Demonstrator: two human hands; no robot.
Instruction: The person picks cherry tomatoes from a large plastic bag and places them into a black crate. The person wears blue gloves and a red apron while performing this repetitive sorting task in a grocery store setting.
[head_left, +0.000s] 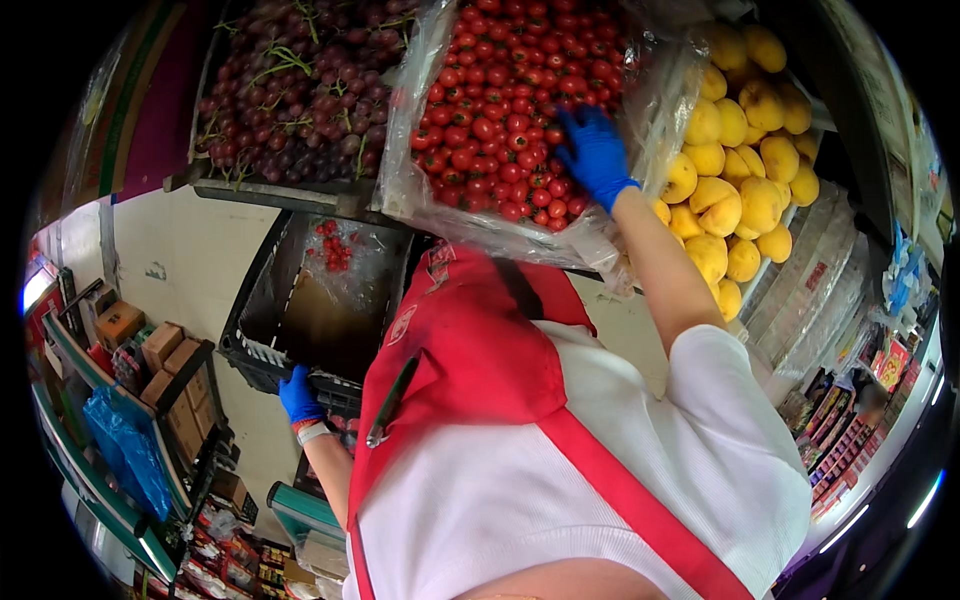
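My right hand (600, 161), in a blue glove, lies palm down at the right side of a heap of cherry tomatoes (502, 97). Its fingers touch the fruit with the thumb apart, and nothing shows in its grasp. Clear plastic film (480, 225) lines the box around the tomatoes. Lower left, my left hand (301, 395), also gloved in blue, grips the near rim of a black plastic crate (251, 330). Inside that crate, a small group of cherry tomatoes (330, 247) sits on clear plastic at the far end.
Red grapes (300, 97) fill a box left of the tomatoes; yellow peaches (739, 180) are piled to the right. Plastic-wrapped boxes (810, 285) stand beyond the peaches. Cardboard boxes (176, 375) and a blue plastic bag (127, 450) are at left. A pen (394, 401) hangs on my red apron (480, 345).
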